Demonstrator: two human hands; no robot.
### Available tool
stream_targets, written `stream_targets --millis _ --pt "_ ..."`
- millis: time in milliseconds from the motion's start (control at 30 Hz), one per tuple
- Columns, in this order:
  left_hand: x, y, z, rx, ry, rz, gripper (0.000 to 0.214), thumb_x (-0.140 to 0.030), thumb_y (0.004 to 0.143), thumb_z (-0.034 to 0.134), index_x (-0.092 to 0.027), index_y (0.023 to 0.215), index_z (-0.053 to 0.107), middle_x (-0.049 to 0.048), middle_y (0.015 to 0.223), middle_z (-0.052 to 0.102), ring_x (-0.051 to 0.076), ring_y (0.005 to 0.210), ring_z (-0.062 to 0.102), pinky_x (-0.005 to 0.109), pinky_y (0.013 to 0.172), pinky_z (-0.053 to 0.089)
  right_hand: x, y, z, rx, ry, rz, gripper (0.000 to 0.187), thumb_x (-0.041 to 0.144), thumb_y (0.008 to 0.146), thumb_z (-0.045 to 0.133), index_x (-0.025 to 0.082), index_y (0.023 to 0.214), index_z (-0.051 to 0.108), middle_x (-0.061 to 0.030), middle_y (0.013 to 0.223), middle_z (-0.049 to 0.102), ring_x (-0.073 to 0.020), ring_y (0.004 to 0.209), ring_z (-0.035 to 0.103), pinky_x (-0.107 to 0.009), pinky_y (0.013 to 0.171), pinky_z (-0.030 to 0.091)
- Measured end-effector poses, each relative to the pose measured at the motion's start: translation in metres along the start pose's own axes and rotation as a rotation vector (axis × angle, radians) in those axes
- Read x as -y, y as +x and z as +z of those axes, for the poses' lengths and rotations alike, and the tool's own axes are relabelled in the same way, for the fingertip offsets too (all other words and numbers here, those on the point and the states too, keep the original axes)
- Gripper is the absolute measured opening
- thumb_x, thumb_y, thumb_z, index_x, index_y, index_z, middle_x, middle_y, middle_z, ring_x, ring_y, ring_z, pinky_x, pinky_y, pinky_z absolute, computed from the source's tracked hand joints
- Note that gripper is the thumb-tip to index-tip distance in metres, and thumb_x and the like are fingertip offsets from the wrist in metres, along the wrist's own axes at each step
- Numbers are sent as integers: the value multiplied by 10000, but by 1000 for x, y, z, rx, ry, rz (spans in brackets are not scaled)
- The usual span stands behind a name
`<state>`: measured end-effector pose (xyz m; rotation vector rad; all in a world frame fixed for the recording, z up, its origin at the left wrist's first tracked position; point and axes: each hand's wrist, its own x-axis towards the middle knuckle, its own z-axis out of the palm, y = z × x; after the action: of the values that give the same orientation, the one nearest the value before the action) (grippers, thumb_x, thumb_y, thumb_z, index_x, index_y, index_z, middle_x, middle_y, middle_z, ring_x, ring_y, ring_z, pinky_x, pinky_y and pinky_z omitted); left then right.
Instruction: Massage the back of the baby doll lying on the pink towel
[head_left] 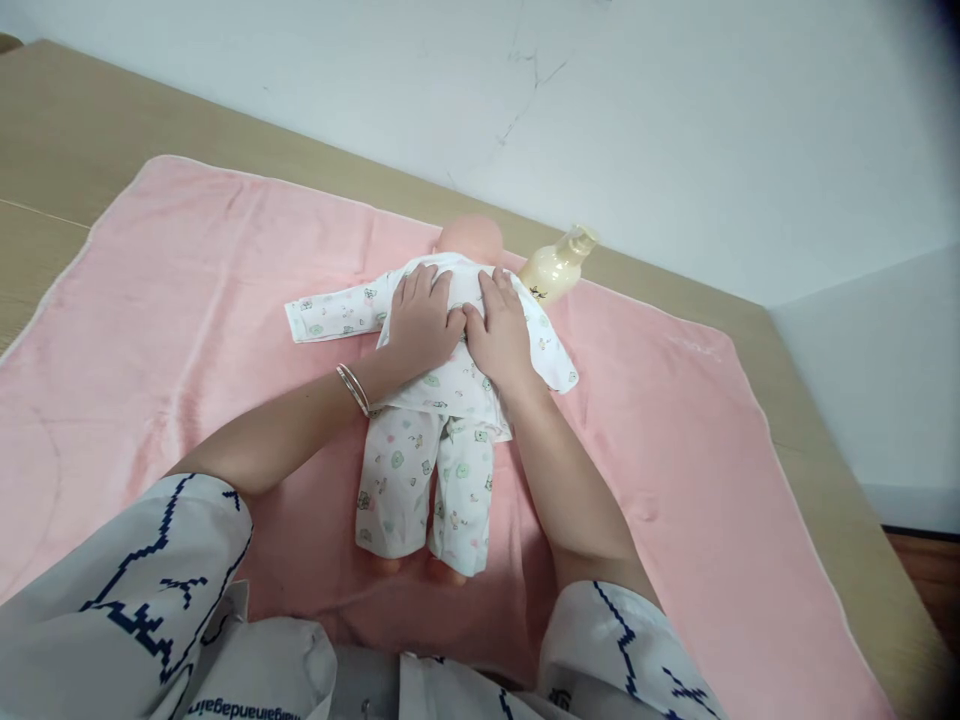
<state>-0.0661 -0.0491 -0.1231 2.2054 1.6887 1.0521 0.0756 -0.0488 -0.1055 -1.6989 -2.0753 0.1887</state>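
A baby doll (471,240) lies on a pink blanket (247,260), its head toward the wall and its feet toward me. It wears a white long-sleeved top (442,385) and matching trousers (397,480), both printed with small coloured figures. Flat on the left side of the doll's upper body rests my left hand (424,315), fingers stretched out. My right hand (496,330) lies beside it on the right side, also with fingers extended. The two thumbs meet or nearly meet in the middle. The doll's face does not show.
A cream pump bottle (556,265) lies tilted near the doll's head, at the blanket's far edge. The blanket covers most of a wooden table (82,110). Behind the table rises a white wall (637,120).
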Motion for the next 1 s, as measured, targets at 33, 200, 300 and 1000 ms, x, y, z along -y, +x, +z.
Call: stream_targets --millis 33,200,300,1000 --pt "0 0 0 3 -1 3 478 -240 913 483 -71 1359 520 229 1498 487 370 1451 396 535 1228 276 -1 1 -1 8 -9 -13 599 338 987 420 85 1529 401 -184 1663 310 -327 1567 247 -552 1275 238" --pt "4 -3 0 -70 -38 112 317 -195 900 472 -135 1171 626 160 1382 596 309 1371 483 486 1206 321 13 -8 -9 -19 -17 -48 515 278 971 408 108 1439 537 -181 1560 490 -346 1491 406 -571 1219 337" --pt "3 -8 -3 -134 -23 158 220 -167 877 466 -154 979 661 136 1167 673 275 1161 580 436 1094 426 30 -20 -14 -110 -35 -8 443 228 958 370 120 1255 681 -190 1392 650 -362 1365 556 -560 1084 487" --pt "-3 -9 -4 -150 -24 36 167 -202 869 483 -176 1011 568 143 1139 639 306 1120 559 458 1039 449 40 -23 -19 -99 -183 23 354 228 944 358 95 1075 659 -228 1098 732 -378 1155 642 -556 1013 496"
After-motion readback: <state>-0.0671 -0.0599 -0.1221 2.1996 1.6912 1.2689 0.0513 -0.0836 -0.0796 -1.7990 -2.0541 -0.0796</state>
